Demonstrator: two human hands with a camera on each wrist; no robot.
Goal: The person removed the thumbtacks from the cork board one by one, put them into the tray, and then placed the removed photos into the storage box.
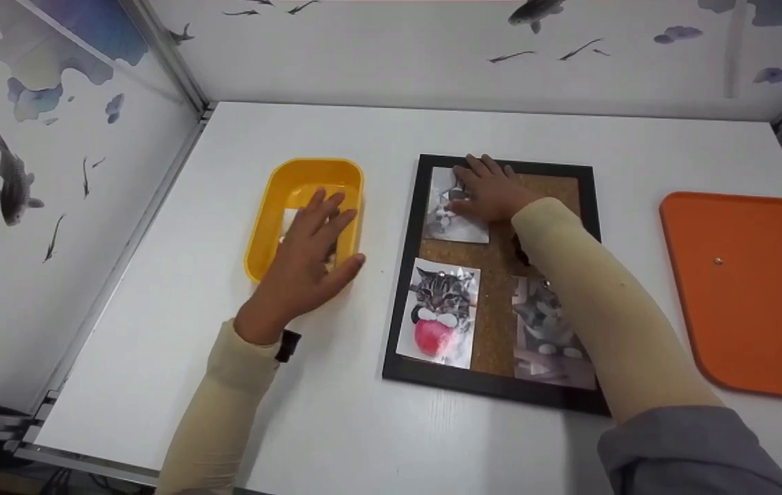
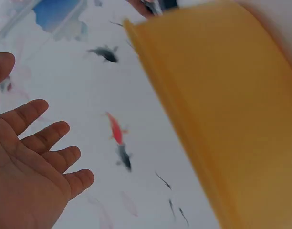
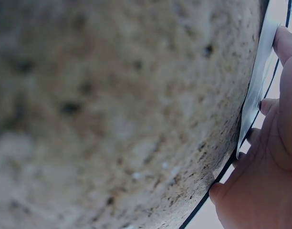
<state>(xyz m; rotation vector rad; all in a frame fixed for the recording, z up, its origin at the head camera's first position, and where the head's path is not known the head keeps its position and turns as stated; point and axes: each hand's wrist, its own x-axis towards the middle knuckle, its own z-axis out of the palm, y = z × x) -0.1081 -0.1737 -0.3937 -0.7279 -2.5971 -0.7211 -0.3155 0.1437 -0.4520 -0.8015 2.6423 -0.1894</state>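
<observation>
My right hand (image 1: 490,192) rests with spread fingers on a cat photo (image 1: 456,230) at the upper left of a black-framed cork board (image 1: 497,295); the right wrist view shows its fingers touching that photo (image 3: 260,71) near the black frame edge. Over a yellow tray (image 1: 260,227) hovers my left hand (image 1: 305,258), fingers straight and apart, holding nothing. Small white and dark items lie inside the tray, partly hidden under that hand. A second cat photo (image 1: 442,302), with a pink round shape, is at the lower left of the board, and a third cat photo (image 1: 549,344) at the lower right, partly behind my right arm.
An orange tray (image 1: 755,295) lies on the right of the white table (image 1: 336,412), with one small gold-coloured item (image 1: 719,260) on it. White panels (image 1: 398,62) printed with fish enclose the table at the back and sides.
</observation>
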